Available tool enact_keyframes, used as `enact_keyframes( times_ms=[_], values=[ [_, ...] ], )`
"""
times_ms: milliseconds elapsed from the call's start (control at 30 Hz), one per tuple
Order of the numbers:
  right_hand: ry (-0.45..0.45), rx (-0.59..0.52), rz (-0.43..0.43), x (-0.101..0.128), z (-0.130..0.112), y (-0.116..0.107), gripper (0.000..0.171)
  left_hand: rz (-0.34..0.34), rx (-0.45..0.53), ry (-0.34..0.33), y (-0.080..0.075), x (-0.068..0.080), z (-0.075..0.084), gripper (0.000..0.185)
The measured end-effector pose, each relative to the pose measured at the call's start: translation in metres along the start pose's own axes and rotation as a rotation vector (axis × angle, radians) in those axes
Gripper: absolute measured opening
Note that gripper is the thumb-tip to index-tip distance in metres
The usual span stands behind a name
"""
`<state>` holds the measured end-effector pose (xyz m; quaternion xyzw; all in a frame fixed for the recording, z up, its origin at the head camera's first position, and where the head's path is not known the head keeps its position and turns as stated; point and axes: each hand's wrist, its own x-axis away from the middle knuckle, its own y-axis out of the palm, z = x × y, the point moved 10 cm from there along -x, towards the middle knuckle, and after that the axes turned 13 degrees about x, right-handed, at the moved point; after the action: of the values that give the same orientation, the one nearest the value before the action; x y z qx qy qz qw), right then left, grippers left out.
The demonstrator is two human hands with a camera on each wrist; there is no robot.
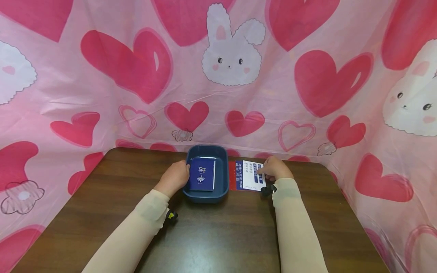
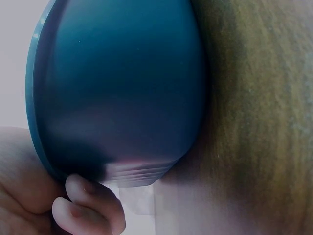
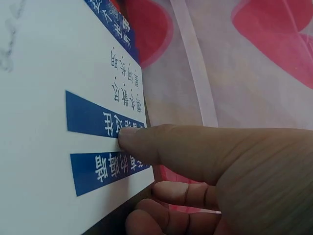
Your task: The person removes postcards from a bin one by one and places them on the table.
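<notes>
My left hand [image 1: 175, 177] grips the left rim of a dark blue oblong tray [image 1: 223, 178]; in the left wrist view, its fingers [image 2: 95, 203] curl at the tray's outer wall [image 2: 122, 88]. Inside the tray lies a dark blue card or booklet [image 1: 202, 175] with large white characters. Right of the tray is a white card [image 1: 250, 182] with blue bands, overlapping a red-and-blue printed piece [image 1: 233, 176]. My right hand [image 1: 275, 168] pinches the white card's right edge, thumb on top. In the right wrist view the other fingers [image 3: 181, 196] curl by the edge, partly hidden.
The brown wooden table [image 1: 218, 235] reaches back to a pink cloth [image 1: 136, 76] with hearts and rabbits, which hangs behind and on both sides. The tray and the cards lie near the table's back edge.
</notes>
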<state>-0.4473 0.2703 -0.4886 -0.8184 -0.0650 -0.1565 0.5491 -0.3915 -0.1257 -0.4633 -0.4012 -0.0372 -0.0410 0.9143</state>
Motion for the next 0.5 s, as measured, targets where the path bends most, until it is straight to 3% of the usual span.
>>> enact_keyframes(
  times_ms=[133, 300, 500],
  values=[
    [-0.006, 0.004, -0.008, -0.001, 0.001, 0.000, 0.035, -0.001, -0.006, 0.002, 0.000, -0.001, -0.001, 0.042],
    [-0.021, -0.067, -0.046, -0.001, 0.006, 0.001, 0.040, -0.001, -0.007, 0.003, 0.000, -0.001, -0.001, 0.043],
    [-0.021, -0.154, -0.057, 0.000, 0.011, -0.004, 0.033, 0.001, -0.005, 0.012, 0.000, -0.001, -0.001, 0.044]
  ],
)
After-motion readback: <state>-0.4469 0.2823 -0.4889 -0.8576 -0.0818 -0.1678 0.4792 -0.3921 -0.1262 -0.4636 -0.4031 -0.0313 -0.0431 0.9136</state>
